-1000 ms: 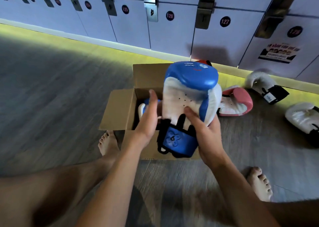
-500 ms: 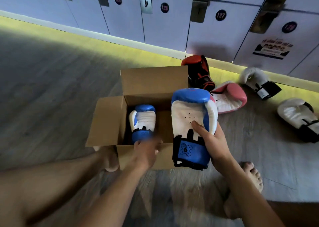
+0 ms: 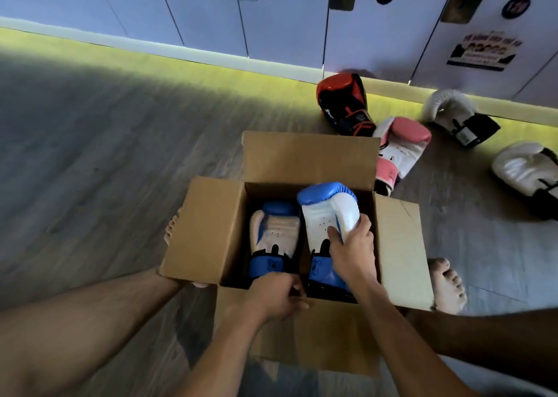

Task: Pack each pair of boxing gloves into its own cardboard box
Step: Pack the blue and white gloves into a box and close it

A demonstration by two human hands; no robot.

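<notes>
At the near rim of the open cardboard box [image 3: 205, 230], the left hand [image 3: 271, 295] rests with its fingers curled, close to the cuff of the first blue-and-white boxing glove [image 3: 276, 236]. Whether it grips the cuff or the box edge, I cannot tell. This glove lies flat in the left half of the box, palm side up, with the cuff toward 6 o'clock.

The right hand [image 3: 351, 253] grips the second blue-and-white boxing glove [image 3: 324, 212], with the thumb on the white palm and the fingers around its side. This glove is in the right half of the box, just beside the first, and its blue top is tilted up toward 12 o'clock.

One bare foot [image 3: 172, 227] shows at 9 o'clock of the box, another [image 3: 447, 285] at 4 o'clock. Past the far flap, at 1 o'clock, a pink-and-white glove [image 3: 401, 146] lies just beside the box, and behind it a red-and-black glove [image 3: 344, 104]. At 2 o'clock, two white gloves [image 3: 453, 110] [image 3: 522, 170] lie on the wooden floor [image 3: 105, 155], well apart from the box. Farthest, at 12 o'clock, stand the numbered lockers [image 3: 287, 25].
</notes>
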